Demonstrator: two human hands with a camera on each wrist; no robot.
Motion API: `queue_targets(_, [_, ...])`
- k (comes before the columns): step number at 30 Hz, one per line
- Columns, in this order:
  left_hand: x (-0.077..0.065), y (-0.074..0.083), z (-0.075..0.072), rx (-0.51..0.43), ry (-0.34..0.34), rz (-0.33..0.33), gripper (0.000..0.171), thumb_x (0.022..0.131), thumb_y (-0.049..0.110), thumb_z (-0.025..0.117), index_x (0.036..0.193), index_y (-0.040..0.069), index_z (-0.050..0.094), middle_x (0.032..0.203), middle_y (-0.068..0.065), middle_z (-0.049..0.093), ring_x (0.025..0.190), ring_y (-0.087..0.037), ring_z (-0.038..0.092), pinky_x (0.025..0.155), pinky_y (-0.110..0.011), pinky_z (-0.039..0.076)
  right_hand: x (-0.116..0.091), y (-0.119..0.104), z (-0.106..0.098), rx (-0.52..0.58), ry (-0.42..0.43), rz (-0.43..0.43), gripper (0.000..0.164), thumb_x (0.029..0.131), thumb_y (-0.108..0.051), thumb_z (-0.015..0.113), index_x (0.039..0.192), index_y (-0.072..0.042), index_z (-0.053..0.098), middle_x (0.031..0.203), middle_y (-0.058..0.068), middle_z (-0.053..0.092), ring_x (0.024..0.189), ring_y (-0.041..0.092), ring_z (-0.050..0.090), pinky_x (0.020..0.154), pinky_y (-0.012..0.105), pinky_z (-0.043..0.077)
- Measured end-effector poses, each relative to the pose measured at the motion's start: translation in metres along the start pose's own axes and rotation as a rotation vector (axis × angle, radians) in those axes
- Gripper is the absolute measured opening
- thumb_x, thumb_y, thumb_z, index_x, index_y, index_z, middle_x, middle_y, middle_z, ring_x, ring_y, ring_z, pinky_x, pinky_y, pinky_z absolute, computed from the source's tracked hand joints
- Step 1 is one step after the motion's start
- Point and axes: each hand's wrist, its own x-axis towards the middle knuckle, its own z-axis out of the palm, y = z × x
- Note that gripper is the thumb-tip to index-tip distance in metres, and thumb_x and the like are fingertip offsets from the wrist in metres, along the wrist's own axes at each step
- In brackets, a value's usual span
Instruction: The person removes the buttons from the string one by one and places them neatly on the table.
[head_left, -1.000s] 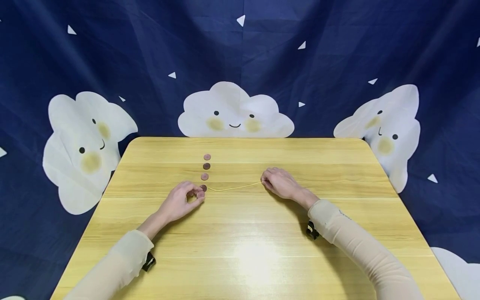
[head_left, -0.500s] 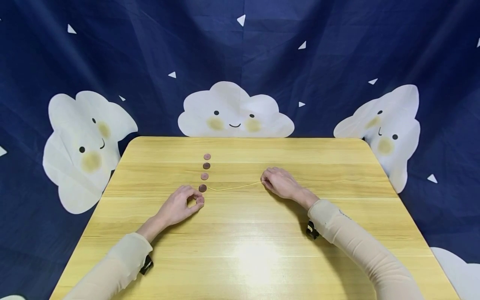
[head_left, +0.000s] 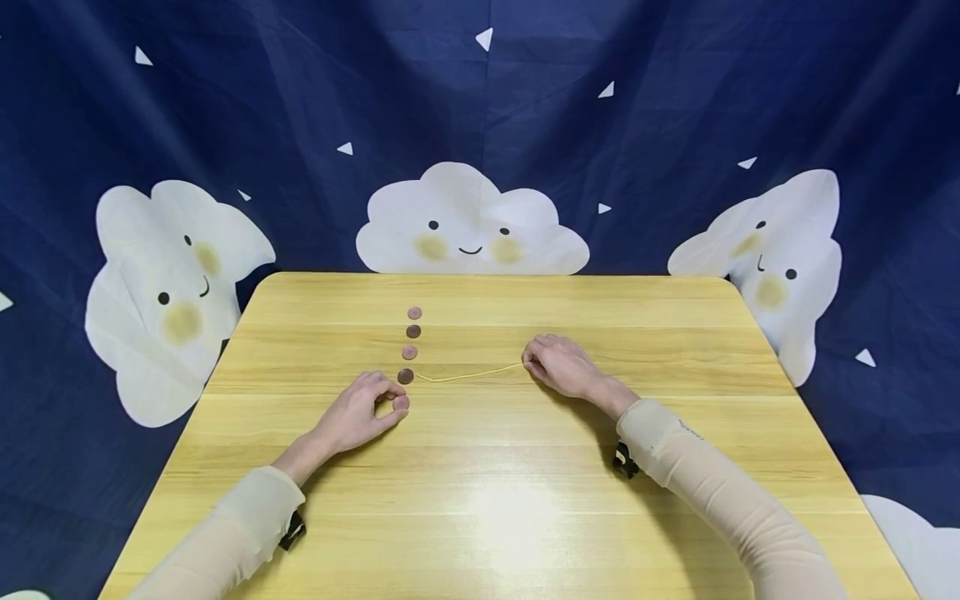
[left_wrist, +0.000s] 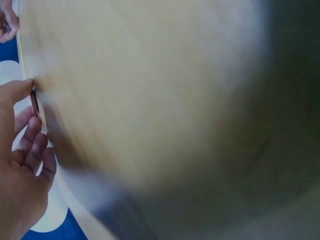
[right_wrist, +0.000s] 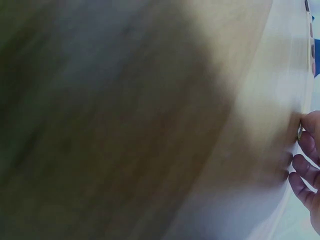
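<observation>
My left hand (head_left: 358, 410) holds a pinkish-brown button (head_left: 401, 402) by its edge between thumb and finger, low over the table. In the left wrist view this button (left_wrist: 34, 102) shows edge-on between the fingertips. Just beyond it lies a dark brown button (head_left: 406, 377), the nearest in a line of several. To the right, my right hand (head_left: 564, 367) pinches one end of a thin yellow string (head_left: 472, 376). The string runs left across the table, its other end close to the dark button. A small shiny bit (right_wrist: 300, 131) shows between the right fingertips in the right wrist view.
Farther back, the line goes on with a pink button (head_left: 409, 352), a dark button (head_left: 413, 332) and another pink button (head_left: 415, 313). The wooden table (head_left: 525, 467) ends at a dark blue curtain (head_left: 480, 100) with printed clouds.
My left hand has drawn the pinkish button toward the table's front, off the dark button it overlapped, and now keeps it there. The right hand and string stay in place.
</observation>
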Motion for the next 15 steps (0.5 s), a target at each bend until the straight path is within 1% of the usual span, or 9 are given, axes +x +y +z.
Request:
queue_targets(3, [0.0,-0.001,-0.004,-0.006,-0.006,-0.017,0.028,0.096,0.04,0.077,0.112,0.017,0.076,0.107,0.002,0.069,0.102,-0.018,0.06,0.092,-0.043,0.055,-0.001,0.001,-0.003,0.031,-0.02,0.024,0.006,0.103,-0.017,0.065,0.103,-0.013,0.07,0.101,0.001,0.071,0.098,0.022,0.067,0.095,0.043,0.057])
queue_targets(6, [0.0,-0.002,-0.011,-0.013,-0.006,-0.057,0.04,0.095,0.048,0.077,0.117,0.015,0.075,0.112,0.0,0.069,0.107,-0.02,0.062,0.097,-0.046,0.055,-0.003,0.001,-0.009,0.081,-0.043,0.065,0.013,0.103,-0.022,0.067,0.11,-0.012,0.072,0.107,0.003,0.073,0.102,0.023,0.069,0.098,0.045,0.058])
queue_targets(9, [-0.001,-0.004,-0.021,-0.017,0.009,-0.072,0.044,0.095,0.046,0.076,0.122,0.012,0.074,0.117,-0.003,0.07,0.11,-0.023,0.064,0.099,-0.048,0.055,-0.007,0.002,-0.016,0.118,-0.044,0.108,0.019,0.103,-0.025,0.068,0.116,-0.011,0.072,0.112,0.005,0.073,0.106,0.025,0.069,0.1,0.047,0.058])
queue_targets(13, [-0.001,-0.005,-0.036,-0.008,0.042,-0.053,0.042,0.098,0.037,0.075,0.125,0.006,0.072,0.119,-0.009,0.071,0.112,-0.028,0.064,0.098,-0.051,0.056,-0.016,0.003,-0.029,0.116,0.015,0.127,0.024,0.103,-0.026,0.069,0.118,-0.007,0.072,0.117,0.01,0.072,0.111,0.029,0.068,0.102,0.049,0.057])
queue_targets(15, [-0.001,-0.004,-0.043,0.014,0.058,-0.053,0.043,0.099,0.038,0.073,0.126,0.005,0.071,0.12,-0.011,0.071,0.115,-0.031,0.064,0.099,-0.053,0.055,-0.022,0.004,-0.037,0.105,0.055,0.129,0.027,0.103,-0.026,0.069,0.119,-0.005,0.071,0.119,0.012,0.071,0.113,0.032,0.067,0.103,0.051,0.056])
